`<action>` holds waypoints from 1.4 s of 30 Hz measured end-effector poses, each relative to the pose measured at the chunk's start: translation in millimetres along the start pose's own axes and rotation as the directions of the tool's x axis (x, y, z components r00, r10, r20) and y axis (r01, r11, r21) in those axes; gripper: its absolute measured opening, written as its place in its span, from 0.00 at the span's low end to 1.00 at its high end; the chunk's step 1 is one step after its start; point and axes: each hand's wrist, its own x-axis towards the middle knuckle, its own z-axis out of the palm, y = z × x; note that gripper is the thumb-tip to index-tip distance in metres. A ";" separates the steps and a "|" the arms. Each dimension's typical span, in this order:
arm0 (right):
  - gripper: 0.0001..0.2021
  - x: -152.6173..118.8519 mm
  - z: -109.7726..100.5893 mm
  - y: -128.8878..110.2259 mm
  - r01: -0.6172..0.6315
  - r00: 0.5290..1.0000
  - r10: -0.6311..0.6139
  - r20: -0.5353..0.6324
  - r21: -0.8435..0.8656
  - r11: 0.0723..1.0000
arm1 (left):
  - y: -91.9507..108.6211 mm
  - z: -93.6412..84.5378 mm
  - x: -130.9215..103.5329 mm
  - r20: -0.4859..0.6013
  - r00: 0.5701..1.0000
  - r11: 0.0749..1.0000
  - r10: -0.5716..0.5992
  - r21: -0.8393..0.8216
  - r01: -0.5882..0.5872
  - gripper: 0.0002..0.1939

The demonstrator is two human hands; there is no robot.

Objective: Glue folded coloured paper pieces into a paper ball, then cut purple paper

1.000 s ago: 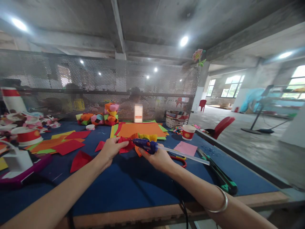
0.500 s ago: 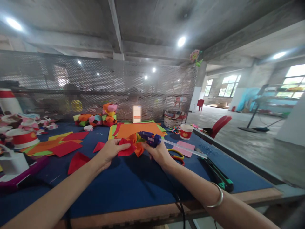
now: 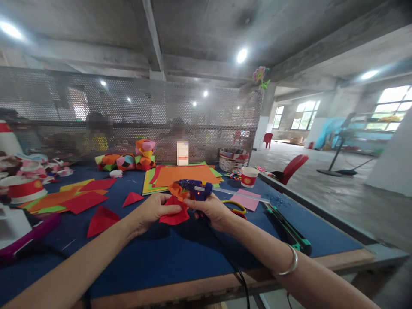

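Observation:
My left hand (image 3: pixel 154 212) pinches a red piece (image 3: pixel 175 214) of paper or felt, joined to or touching an orange piece (image 3: pixel 177 191). A blue glue gun (image 3: pixel 198 189) with a lit orange spot and a long clear stick behind it is in my right hand (image 3: pixel 209 209), whose thumb and finger also touch the red piece. The gun's nozzle points left, over the orange piece. Beyond my hands lies a stack of coloured sheets (image 3: pixel 186 176).
Red pieces (image 3: pixel 102 221) and loose sheets (image 3: pixel 85 201) lie to the left. Yellow-handled scissors (image 3: pixel 236 207), a green and black cutter (image 3: pixel 288 227), a paper cup (image 3: pixel 249 176) and a woven basket (image 3: pixel 233 159) are on the right. A black cord hangs over the front edge.
The red piece has turned and now hangs lower between my hands. The glue gun has tilted to nearly level, and my right fingers have come to the red piece. The view has shifted slightly.

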 end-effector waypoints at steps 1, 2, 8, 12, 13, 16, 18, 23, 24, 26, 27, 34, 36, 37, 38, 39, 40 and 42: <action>0.23 0.1 -0.2 0.1 -0.026 0.999 0.026 0.020 0.041 0.999 | -0.1 -0.1 0.1 0.000 1.000 1.000 0.001 0.000 -0.001 0.16; 0.23 0.1 -0.4 0.1 -0.064 0.997 0.060 0.049 0.093 0.994 | -0.1 -0.1 0.1 -0.001 1.000 1.000 0.001 0.000 -0.001 0.16; 0.22 -1.6 -0.1 -1.0 -0.039 0.996 0.031 0.089 0.094 0.995 | 2.5 4.0 -0.3 -0.033 0.999 1.000 -0.016 -0.012 0.016 0.15; 0.19 -0.6 -1.5 2.8 0.030 0.997 -0.027 0.078 -0.033 0.999 | 1.1 5.8 0.2 -0.069 0.997 0.999 -0.040 0.004 0.040 0.13; 0.17 -0.2 -2.0 3.6 0.040 0.997 -0.035 0.068 -0.077 0.996 | 0.3 5.6 0.5 -0.070 0.997 0.999 -0.042 0.009 0.043 0.13; 0.13 0.0 -2.6 3.8 0.040 0.999 -0.036 0.022 -0.200 0.979 | -1.3 4.8 1.1 -0.062 0.997 0.999 -0.042 0.008 0.042 0.11; 0.10 -0.6 -2.3 2.4 0.063 0.998 -0.066 -0.002 -0.249 0.966 | -0.9 5.1 1.1 -0.056 0.998 0.999 -0.035 0.002 0.035 0.10; 0.07 -1.9 -0.8 1.4 0.192 0.978 -0.210 -0.003 -0.393 0.899 | -0.2 6.6 0.0 -0.039 0.999 1.000 -0.015 0.027 0.016 0.10; 0.08 -1.9 -0.6 1.8 0.196 0.976 -0.219 -0.008 -0.414 0.889 | -0.8 6.7 -0.2 -0.039 0.999 0.999 -0.013 0.034 0.015 0.10; 0.08 -1.7 -0.1 2.8 0.199 0.973 -0.230 -0.021 -0.431 0.880 | -2.2 6.8 -0.1 -0.045 0.999 0.999 -0.011 0.041 0.013 0.10; 0.08 -1.6 0.2 3.2 0.201 0.972 -0.233 -0.023 -0.432 0.879 | -2.8 6.9 0.1 -0.049 0.999 0.999 -0.012 0.042 0.014 0.11; 0.10 -0.1 -0.2 8.2 0.149 0.986 -0.164 -0.006 -0.379 0.913 | 1.7 8.4 1.3 -0.090 0.995 0.995 -0.044 0.084 0.051 0.08; 0.13 1.1 -1.4 10.7 0.100 0.994 -0.108 -0.006 -0.321 0.942 | 5.4 9.4 0.9 -0.125 0.991 0.995 -0.049 0.077 0.059 0.06; 0.14 1.9 -2.0 11.8 0.083 0.996 -0.090 -0.010 -0.284 0.955 | 7.5 10.3 0.4 -0.141 0.989 0.996 -0.048 0.073 0.059 0.05; 0.14 2.6 -2.5 12.7 0.074 0.997 -0.079 -0.014 -0.245 0.967 | 9.8 11.3 -0.2 -0.159 0.986 0.996 -0.043 0.072 0.055 0.04; 0.14 3.1 -2.8 13.3 0.070 0.997 -0.075 -0.016 -0.208 0.976 | 12.0 12.5 -0.9 -0.174 0.984 0.996 -0.037 0.078 0.051 0.03; 0.13 3.5 -2.9 13.5 0.071 0.997 -0.075 -0.016 -0.180 0.981 | 14.1 13.8 -1.8 -0.186 0.982 0.995 -0.029 0.087 0.046 0.03; 0.13 3.2 -2.6 12.8 0.070 0.997 -0.072 -0.010 -0.152 0.986 | 17.3 16.1 -3.3 -0.200 0.980 0.994 -0.019 0.101 0.040 0.02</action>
